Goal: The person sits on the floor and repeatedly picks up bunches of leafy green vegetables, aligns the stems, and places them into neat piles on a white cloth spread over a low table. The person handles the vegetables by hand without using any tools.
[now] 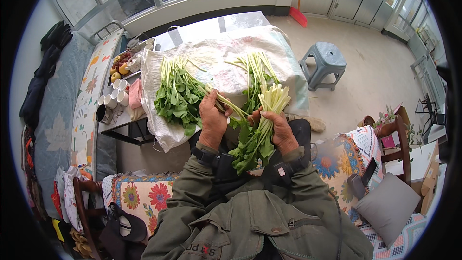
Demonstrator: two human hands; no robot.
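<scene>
My right hand (pixel 281 128) grips a bunch of leafy green stalks (pixel 271 106), pale cut ends up and leaves hanging down over my lap. My left hand (pixel 213 115) holds a few thin pale-green stalks (pixel 232 106) that slant down towards the bunch. Beyond my left hand, a large pile of leafy greens (pixel 177 95) lies on a white woven plastic sheet (pixel 213 48) spread over the table. Another, smaller pile of greens (pixel 257 68) lies on the sheet beyond my right hand, partly hidden by the held bunch.
White cups (pixel 122 98), a pink cloth (pixel 135 94) and a tray of fruit (pixel 119 68) stand left of the sheet. A grey plastic stool (pixel 323 65) is on the floor at right. A wooden bench with a floral cover (pixel 144 195) surrounds me; a grey cushion (pixel 388 207) rests at right.
</scene>
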